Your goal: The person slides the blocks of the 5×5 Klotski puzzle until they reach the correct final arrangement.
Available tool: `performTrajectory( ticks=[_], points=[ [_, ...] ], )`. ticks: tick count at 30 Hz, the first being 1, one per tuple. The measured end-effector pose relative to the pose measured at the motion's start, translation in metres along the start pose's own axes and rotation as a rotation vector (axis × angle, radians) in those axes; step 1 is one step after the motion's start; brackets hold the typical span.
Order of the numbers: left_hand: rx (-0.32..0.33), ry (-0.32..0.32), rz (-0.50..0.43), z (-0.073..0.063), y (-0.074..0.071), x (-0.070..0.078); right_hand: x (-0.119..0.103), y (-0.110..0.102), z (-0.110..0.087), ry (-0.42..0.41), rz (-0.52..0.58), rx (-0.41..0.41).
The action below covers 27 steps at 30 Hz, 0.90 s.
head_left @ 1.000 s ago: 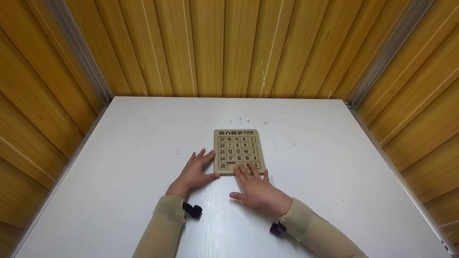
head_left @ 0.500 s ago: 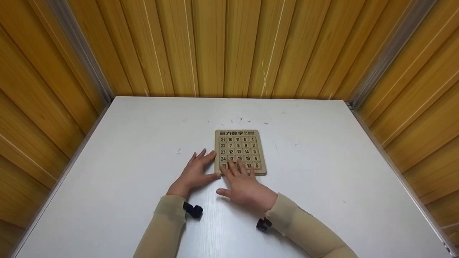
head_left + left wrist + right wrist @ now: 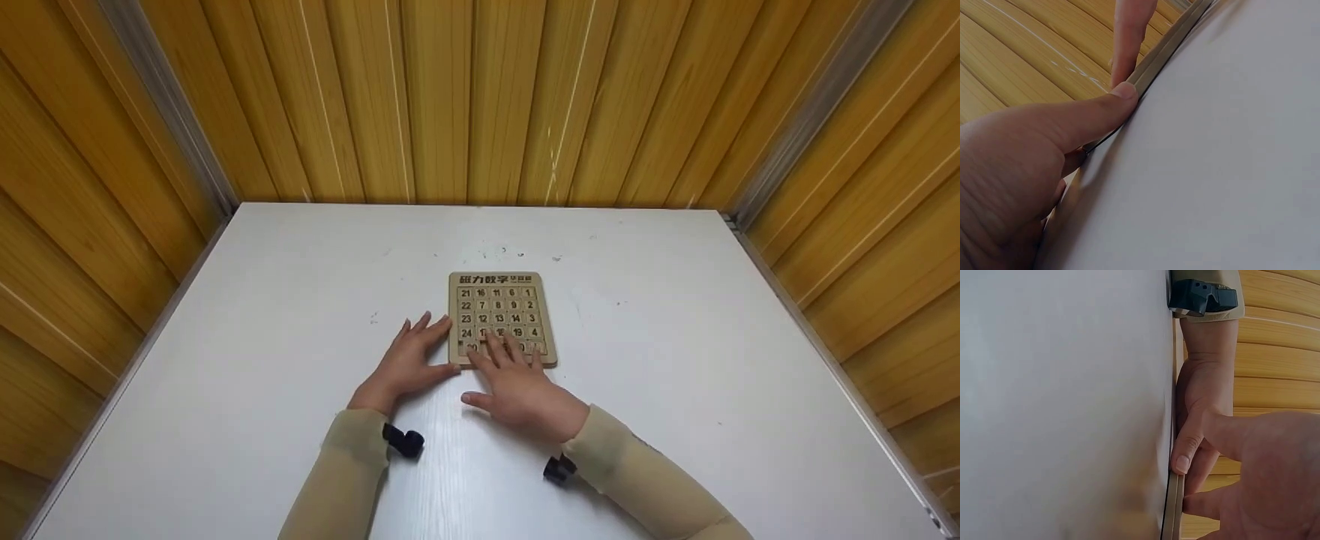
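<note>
A wooden number slide puzzle (image 3: 498,305) lies flat on the table, its numbered tiles in rows under a printed heading. My left hand (image 3: 407,361) holds its near left corner, thumb on the front edge and a finger against the left side. In the left wrist view the left thumb (image 3: 1098,115) bears on the board's thin edge. Over the bottom row spreads my right hand (image 3: 525,394), with its index fingertip on the 20 tile (image 3: 472,347). A narrow dark gap shows left of that tile. The right fingers hide part of the lower tiles.
The white table (image 3: 660,337) stretches around the board, with small dark marks beyond it. Yellow wood-look panels (image 3: 495,97) stand at the back and both sides. A small black camera (image 3: 405,441) sits on the left wrist, another (image 3: 559,470) on the right.
My right hand has moved left across the bottom row, then slightly back to the right. The 20 tile has shifted a little to the right. My left hand has stayed put.
</note>
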<state>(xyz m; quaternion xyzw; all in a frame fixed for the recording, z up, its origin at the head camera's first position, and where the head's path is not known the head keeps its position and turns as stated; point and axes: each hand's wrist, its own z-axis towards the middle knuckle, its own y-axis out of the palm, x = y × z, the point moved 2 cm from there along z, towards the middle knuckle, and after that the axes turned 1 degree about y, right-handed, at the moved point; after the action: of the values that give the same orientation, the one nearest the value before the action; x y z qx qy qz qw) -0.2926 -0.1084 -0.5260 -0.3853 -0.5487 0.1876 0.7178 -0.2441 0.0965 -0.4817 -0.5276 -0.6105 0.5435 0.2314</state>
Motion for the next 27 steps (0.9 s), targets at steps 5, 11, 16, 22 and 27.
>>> performTrajectory(
  ticks=[5, 11, 16, 22, 27],
  points=[
    [0.002, 0.001, 0.015, 0.000, 0.000, -0.001, 0.008, -0.001, -0.004, 0.012, 0.009, 0.018],
    [0.002, -0.005, 0.022, 0.000, 0.000, -0.002, 0.015, -0.002, -0.008, 0.019, 0.013, 0.037],
    [0.003, -0.016, 0.017, 0.000, 0.001, -0.003, 0.013, -0.007, -0.007, 0.028, 0.033, 0.031],
    [0.004, -0.012, 0.007, 0.001, 0.002, -0.003, 0.008, -0.009, 0.006, 0.047, 0.059, 0.034],
    [0.005, 0.006, 0.009, 0.001, 0.001, -0.001, 0.005, -0.009, 0.018, 0.038, 0.058, 0.041]
  ],
)
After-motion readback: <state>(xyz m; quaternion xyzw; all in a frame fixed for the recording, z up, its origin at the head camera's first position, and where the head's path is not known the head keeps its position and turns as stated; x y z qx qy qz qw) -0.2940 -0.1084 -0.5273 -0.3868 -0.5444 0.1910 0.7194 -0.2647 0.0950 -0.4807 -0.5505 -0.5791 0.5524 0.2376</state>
